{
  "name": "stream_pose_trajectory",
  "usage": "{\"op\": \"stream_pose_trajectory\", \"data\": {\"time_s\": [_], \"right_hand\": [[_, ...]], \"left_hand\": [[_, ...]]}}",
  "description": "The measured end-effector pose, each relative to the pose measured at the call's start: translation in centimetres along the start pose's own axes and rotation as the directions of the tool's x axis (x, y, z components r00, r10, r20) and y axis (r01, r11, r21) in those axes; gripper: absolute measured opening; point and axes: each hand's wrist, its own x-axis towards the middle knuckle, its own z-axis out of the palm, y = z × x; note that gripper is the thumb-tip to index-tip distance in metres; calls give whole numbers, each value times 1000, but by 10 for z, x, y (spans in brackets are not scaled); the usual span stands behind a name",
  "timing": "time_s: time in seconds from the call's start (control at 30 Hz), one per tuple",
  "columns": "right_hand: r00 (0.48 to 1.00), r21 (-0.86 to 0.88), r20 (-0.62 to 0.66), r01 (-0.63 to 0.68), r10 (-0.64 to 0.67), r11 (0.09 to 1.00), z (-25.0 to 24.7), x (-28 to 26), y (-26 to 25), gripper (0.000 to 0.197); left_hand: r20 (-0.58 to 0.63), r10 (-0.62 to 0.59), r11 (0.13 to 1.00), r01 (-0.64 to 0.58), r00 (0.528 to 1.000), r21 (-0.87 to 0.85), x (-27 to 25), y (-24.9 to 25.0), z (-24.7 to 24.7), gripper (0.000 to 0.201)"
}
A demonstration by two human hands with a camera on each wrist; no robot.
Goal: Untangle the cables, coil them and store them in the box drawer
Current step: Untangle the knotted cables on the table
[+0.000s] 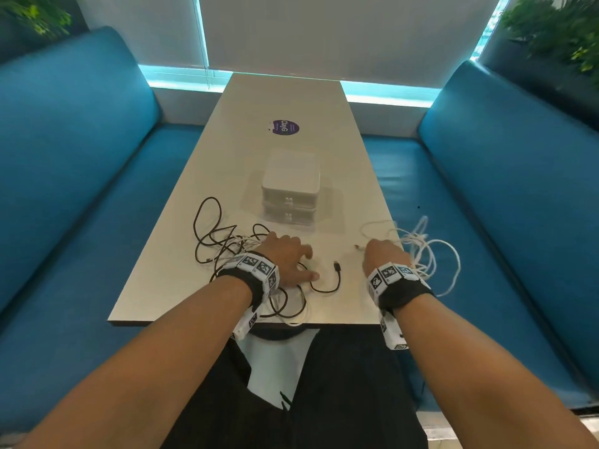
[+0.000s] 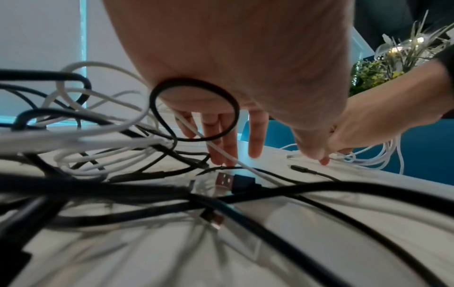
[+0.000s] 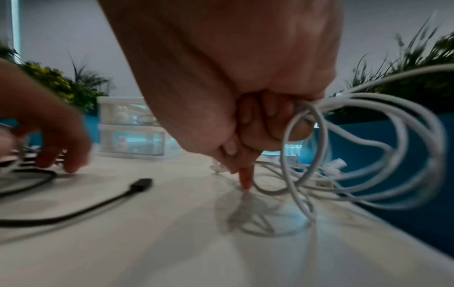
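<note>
The left hand [image 1: 287, 254] lies spread over the tangle of black cables [image 1: 214, 234] at 7 o'clock on the table [image 1: 291, 102], its fingers [image 2: 255, 136] straight and apart, tips touching the surface. The drawer box [image 1: 290, 192] stands shut at the centre; its contents can't be made out. At 4 o'clock the right hand [image 1: 384, 257] curls its fingers [image 3: 270, 108] around a bunch of white cable [image 3: 368, 147] loops, one fingertip pressing the table
</note>
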Motion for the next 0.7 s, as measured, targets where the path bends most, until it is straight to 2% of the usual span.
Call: {"op": "stream_pose_trajectory", "data": {"time_s": [0.1,0.2,0.27,0.4,0.53,0.63,0.7], "right_hand": [[999,34,9,-53,52,998,-1,3,10,19],[996,199,-2,-82,84,977,-1,7,8,23],[998,304,-23,-45,55,952,1,8,1,27],[1000,401,22,-1,-8,916,8,6,-12,33],[996,493,82,-1,-45,870,7,6,-13,34],[989,551,130,-9,-76,835,1,7,-9,34],[986,579,153,-38,-63,815,-2,7,-7,33]], "left_hand": [[28,-1,993,-2,1000,114,3,5,1,69],[-24,9,991,-6,1000,132,6,15,0,69],[-32,43,992,-38,999,123,8,25,-3,64],[51,84,987,-90,995,132,9,46,0,50],[61,108,983,-116,992,145,11,52,2,18],[60,85,990,-91,995,109,15,48,-3,22],[12,56,997,-57,998,55,17,41,-4,21]]}}
